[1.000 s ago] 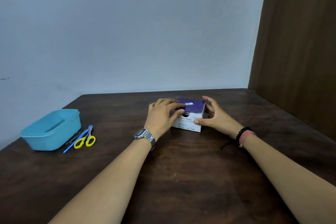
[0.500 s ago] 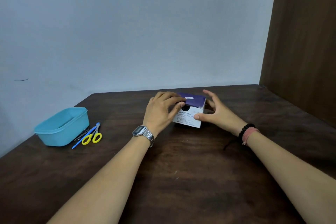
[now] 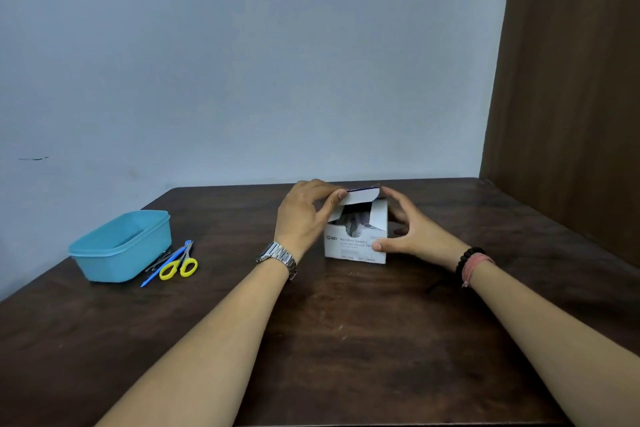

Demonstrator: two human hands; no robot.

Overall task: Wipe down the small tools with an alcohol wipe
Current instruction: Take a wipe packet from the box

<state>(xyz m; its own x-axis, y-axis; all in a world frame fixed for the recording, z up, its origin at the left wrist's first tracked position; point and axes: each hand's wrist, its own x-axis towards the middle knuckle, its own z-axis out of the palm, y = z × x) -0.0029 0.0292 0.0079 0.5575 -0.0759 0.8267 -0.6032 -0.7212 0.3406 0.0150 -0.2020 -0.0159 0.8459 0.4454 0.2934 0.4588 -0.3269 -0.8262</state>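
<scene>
A white box of alcohol swabs (image 3: 353,246) stands on the dark wooden table (image 3: 346,340), its purple lid flap (image 3: 360,197) lifted so the dark inside shows. My left hand (image 3: 304,218) pinches the raised flap between thumb and fingers. My right hand (image 3: 412,232) holds the box's right side, thumb on its front face. Far left lie the small tools: yellow-handled scissors (image 3: 180,265), a blue stick tool (image 3: 162,269) and thin metal tweezers or pins (image 3: 157,260).
A teal plastic tub (image 3: 121,246) sits at the left, next to the tools. A pale wall stands behind the table, and a brown wooden panel (image 3: 571,97) rises along its right edge.
The box lid, flat a second ago, is lifted by my left hand and the box stands open. My right hand stays on the box's side. The camera view shifted slightly.
</scene>
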